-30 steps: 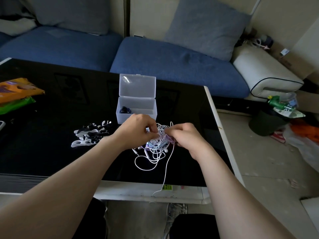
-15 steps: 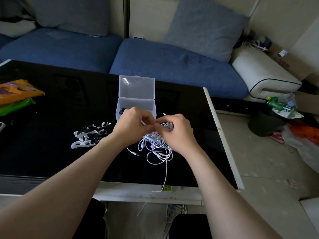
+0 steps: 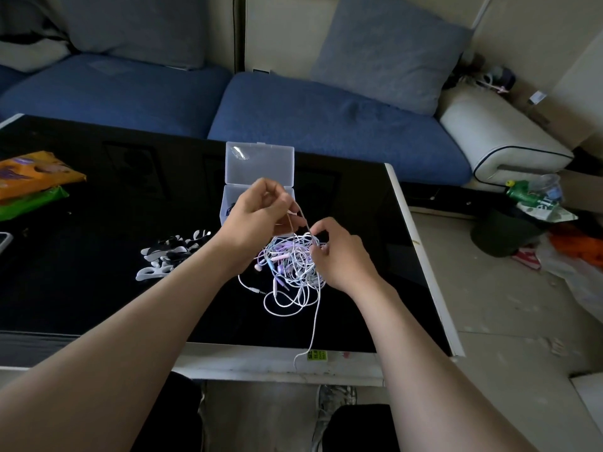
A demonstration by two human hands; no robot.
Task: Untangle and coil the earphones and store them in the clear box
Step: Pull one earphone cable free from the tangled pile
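Holding the earphones (image 3: 291,261) with both hands above the table (image 3: 98,288): they're one tangled wad of white and purple cords, between the hands and just in front of the box (image 3: 260,164). Left hand (image 3: 257,220) is raised, fingers pinched on a white strand that loops up out of the wad. Right hand (image 3: 339,252) sits lower, at the wad's right side, fingertips gripping cords there. Loose loops droop from the wad toward the tabletop; one long cord hangs down past the near table edge, and a jack plug sticks out at lower left. Box is clear, lid hinged open and standing up, something dark inside at the left; partly hidden by the left hand. Black and white clips (image 3: 173,252) lie in a pile left of the hands. Orange and green packets (image 3: 32,181) are at far left.
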